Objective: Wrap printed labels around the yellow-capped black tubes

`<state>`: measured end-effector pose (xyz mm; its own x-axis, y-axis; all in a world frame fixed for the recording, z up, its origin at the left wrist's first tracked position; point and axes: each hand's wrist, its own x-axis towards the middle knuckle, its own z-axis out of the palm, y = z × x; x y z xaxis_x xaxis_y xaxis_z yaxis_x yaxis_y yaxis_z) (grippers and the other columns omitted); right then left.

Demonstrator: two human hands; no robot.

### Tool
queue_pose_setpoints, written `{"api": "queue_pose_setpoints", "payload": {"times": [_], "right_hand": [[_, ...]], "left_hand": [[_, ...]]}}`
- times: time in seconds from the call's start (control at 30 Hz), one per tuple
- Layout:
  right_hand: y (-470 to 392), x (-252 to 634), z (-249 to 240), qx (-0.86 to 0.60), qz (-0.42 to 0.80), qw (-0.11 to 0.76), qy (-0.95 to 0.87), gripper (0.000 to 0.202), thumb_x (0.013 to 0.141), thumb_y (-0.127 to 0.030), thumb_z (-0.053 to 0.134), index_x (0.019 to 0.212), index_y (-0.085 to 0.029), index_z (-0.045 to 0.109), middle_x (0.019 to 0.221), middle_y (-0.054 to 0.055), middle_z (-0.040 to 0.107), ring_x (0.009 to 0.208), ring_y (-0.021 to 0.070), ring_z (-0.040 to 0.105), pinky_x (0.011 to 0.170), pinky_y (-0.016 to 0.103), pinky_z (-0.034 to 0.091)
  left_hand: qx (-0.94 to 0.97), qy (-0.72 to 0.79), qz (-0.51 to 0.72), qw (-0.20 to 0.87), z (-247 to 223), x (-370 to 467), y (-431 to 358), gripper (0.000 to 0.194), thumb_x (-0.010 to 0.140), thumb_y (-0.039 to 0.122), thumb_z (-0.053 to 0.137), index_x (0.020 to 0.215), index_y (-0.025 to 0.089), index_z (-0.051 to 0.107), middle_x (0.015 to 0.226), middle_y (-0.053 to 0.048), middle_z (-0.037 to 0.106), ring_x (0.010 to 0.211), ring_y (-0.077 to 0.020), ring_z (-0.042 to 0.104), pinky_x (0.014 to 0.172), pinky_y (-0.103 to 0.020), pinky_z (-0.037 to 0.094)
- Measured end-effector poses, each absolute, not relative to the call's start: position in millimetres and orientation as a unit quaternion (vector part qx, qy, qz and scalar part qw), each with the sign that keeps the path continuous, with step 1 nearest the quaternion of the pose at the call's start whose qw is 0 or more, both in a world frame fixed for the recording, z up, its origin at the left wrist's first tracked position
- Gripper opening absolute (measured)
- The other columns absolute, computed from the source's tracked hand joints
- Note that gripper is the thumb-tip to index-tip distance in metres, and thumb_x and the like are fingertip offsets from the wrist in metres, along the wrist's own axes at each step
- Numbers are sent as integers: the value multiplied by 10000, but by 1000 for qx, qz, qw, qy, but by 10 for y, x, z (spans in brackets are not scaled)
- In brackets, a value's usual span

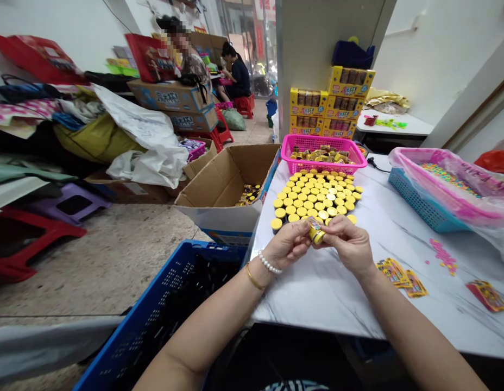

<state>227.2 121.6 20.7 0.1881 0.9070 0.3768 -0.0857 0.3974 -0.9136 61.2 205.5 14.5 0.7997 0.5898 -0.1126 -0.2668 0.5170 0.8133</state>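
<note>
L hand (290,239) & R hand (352,243) pinch yellow tub (316,231) w/ fingertips; forearms angled in over L & near edges of table (313,293).

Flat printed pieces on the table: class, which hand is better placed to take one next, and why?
Probably the right hand: the nearer flat printed pieces lie beside its forearm, while the left hand is farther away. Both hands hold the small yellow cylinder.
</note>
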Motion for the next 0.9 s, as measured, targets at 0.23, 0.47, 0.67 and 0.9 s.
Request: {"api": "queue_pose_setpoints", "payload": {"times": [0.23,0.47,0.67,0.9], "right_hand": [[1197,2241,244,-389,384,618,-565,195,852,-221,802,1035,-287,811,1120,34,529,878,149,694,754,375,729],[1182,2213,224,-385,370,630,-564,210,877,-183,766,1043,-312,779,1052,10,514,790,117,668,632,314,699],[1187,2212,234,-397,228,624,-634,234,847,-85,777,946,-296,801,890,-5,575,785,100,620,695,238,618],[1224,2220,203,-380,309,679,-548,136,849,-159,786,937,-258,757,939,-4,562,770,131,682,620,303,692]], "left_hand": [[454,188,243,836,172,604,2047,548,779,646,766,872,132,599,525,44,558,275,0,255,277,-142,120],[437,200,242,843,134,608,2038,566,745,670,779,777,150,558,435,68,503,240,-25,256,249,-158,126],[435,181,236,850,112,614,2046,609,737,708,761,826,129,592,553,23,626,260,-6,282,273,-153,150],[444,210,240,838,142,607,2056,595,802,694,708,676,134,553,476,48,510,266,-14,294,276,-171,129]]}}
